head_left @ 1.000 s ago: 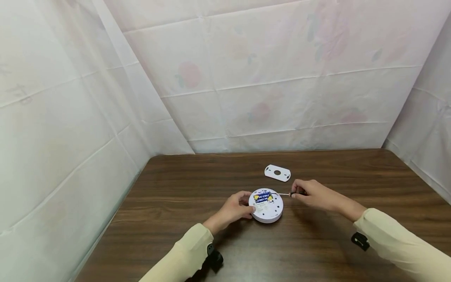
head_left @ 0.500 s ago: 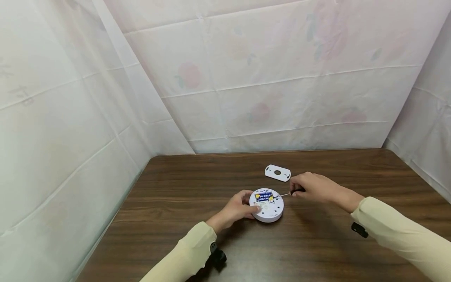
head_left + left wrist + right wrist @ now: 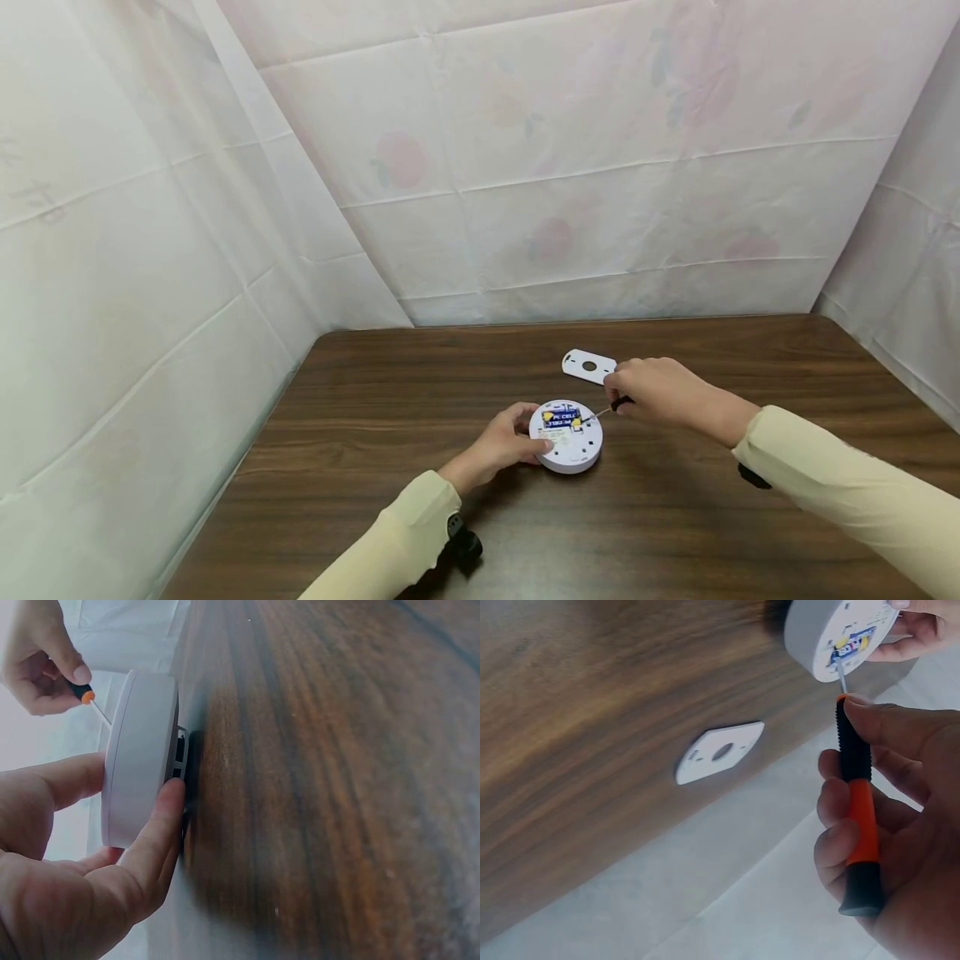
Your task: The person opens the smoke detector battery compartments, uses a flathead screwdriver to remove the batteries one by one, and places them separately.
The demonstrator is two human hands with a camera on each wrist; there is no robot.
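Observation:
A round white device (image 3: 566, 437) lies on the dark wood table (image 3: 420, 400) with its back up, blue batteries (image 3: 561, 415) showing in an open bay. My left hand (image 3: 498, 444) grips its left rim (image 3: 139, 761) with thumb and fingers. My right hand (image 3: 651, 389) holds a small screwdriver (image 3: 856, 802) with a black and orange handle. Its thin tip (image 3: 841, 677) points into the battery bay at the yellow end (image 3: 576, 422).
A flat white mounting plate (image 3: 588, 367) with a centre hole lies just behind the device, also seen in the right wrist view (image 3: 718, 752). Pale sheeting (image 3: 570, 167) walls the table on the back and both sides.
My right hand has moved left and up, tilting the screwdriver more steeply, with the tip staying at the battery bay. The left hand and device have barely moved.

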